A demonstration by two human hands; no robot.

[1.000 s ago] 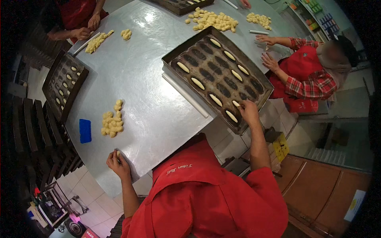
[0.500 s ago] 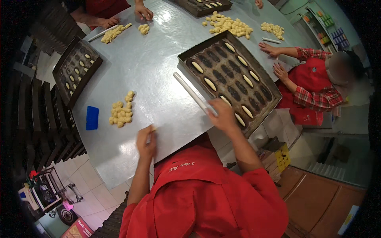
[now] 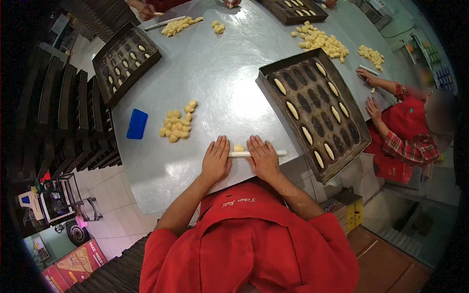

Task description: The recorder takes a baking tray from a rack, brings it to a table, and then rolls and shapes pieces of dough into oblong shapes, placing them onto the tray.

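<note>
A white rolling pin [image 3: 239, 154] lies crosswise near the table's front edge. My left hand [image 3: 216, 160] rests flat over its left part, fingers stretched forward. On its right part lies my right hand [image 3: 264, 157], also flat with fingers extended, and the pin's end sticks out beyond it. Between the two hands, touching or just beyond the pin, sits a small round dough ball [image 3: 238, 148]. A cluster of pale dough balls [image 3: 176, 126] lies ahead and to the left. To the right, a dark metal baking tray [image 3: 317, 110] holds several long, slim dough pieces in rows.
A blue scraper [image 3: 137, 124] lies left of the dough cluster. Another tray [image 3: 126, 63] stands at the left edge, a third [image 3: 293, 10] at the back. A co-worker's hands [image 3: 373, 110] are at the right, beside more dough balls [image 3: 322, 43]. Dark trays [image 3: 61, 117] are stacked left.
My right hand has brought the rolling pin from beside the tray to the front edge. My left hand has moved onto it, and a dough ball now lies between my hands. The view has shifted.
</note>
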